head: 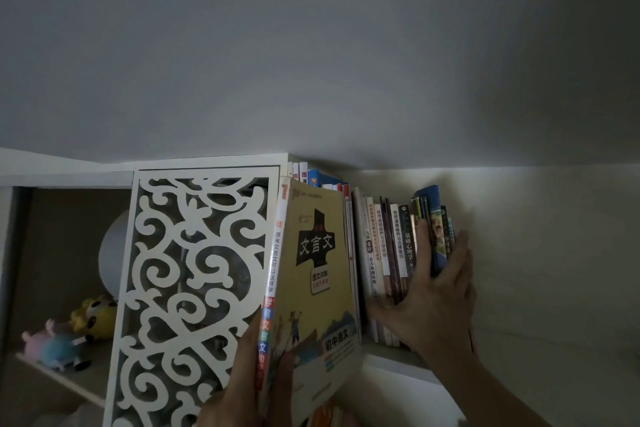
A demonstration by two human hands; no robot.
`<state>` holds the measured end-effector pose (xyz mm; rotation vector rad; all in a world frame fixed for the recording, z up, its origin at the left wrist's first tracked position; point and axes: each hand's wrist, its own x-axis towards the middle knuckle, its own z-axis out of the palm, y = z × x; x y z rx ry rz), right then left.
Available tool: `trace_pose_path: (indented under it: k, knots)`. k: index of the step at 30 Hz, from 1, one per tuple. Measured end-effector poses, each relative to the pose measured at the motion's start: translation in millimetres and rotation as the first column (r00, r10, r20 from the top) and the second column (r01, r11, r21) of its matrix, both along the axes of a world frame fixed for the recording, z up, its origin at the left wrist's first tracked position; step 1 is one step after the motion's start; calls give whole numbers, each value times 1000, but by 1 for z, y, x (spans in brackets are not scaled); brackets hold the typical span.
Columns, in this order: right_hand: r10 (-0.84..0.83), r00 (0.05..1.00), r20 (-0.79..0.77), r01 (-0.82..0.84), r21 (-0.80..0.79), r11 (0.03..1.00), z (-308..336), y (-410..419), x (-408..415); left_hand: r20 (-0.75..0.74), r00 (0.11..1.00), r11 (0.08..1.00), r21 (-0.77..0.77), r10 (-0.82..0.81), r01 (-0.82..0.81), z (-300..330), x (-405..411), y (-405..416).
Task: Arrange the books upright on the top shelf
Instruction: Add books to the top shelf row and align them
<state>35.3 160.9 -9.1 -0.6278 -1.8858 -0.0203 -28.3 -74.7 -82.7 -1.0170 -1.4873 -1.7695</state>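
Yellow book point(313, 274): left hand point(242, 388) gripped its bottom, holding it upright to slide in.
Row of books point(384, 253): right of it, right hand point(438, 295) clutched the last few, keeping them standing.

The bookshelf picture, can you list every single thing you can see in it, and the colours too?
Yellow book: one, pale yellow cover with black title block, held upright at the left end of the shelf row.
Row of books: many, too tightly packed to count, mixed white, red, blue and dark spines, standing on the top shelf.
Top shelf: one, white, under the books.
Carved panel: one, white swirl cut-outs, left of the yellow book.
Plush toys: at least two, one yellow, one pink and blue, on the lower left shelf.
Round white object: one, behind the panel, unclear what it is.
Wall: grey.
Left hand: grips the yellow book's spine.
Right hand: holds the right-end books of the row.
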Motion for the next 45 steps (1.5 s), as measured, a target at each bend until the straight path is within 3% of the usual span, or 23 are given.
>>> trace_pose_path:
  k: [1, 4, 6, 9, 22, 30, 34, 38, 41, 45]
  knots:
    - [-22, 999, -23, 21, -23, 1000, 0, -6, -3, 94, 994, 998, -3, -61, 62, 4, 11, 7]
    - [-89, 993, -79, 83, -77, 994, 2, -17, -12, -81, 982, 974, -139, 169, -179, -2, 22, -3]
    - [-110, 986, -125, 98, -95, 991, 4, -16, -14, -175, 944, 954, -68, 278, -293, 4, 16, -4]
    - [-140, 980, -139, 128, -92, 988, 7, -10, -13, -159, 935, 944, -40, 317, -327, 5, 21, -4]
    - [-155, 960, -232, 136, -96, 986, 10, 24, 17, -193, 942, 942, -142, 275, -304, 25, 32, 45]
    - [-173, 958, -227, 161, -73, 984, 6, 28, 15, -108, 943, 897, -291, 314, -332, 57, 8, 131]
    - [-175, 961, -214, 166, -63, 984, 6, 29, 16, 19, 953, 860, -436, 302, -264, 50, 9, 149]
    - [-168, 966, -197, 156, -74, 985, 6, 28, 19, -79, 953, 799, -527, 293, -289, 35, 10, 150]
    - [-132, 972, -194, 126, -42, 991, 3, 29, 23, -292, 853, 778, -357, 433, -517, 37, 6, 148]
    - [32, 959, -280, -61, -96, 994, 1, 31, 37, -512, 746, 760, -244, 426, -602, 44, -11, 150]
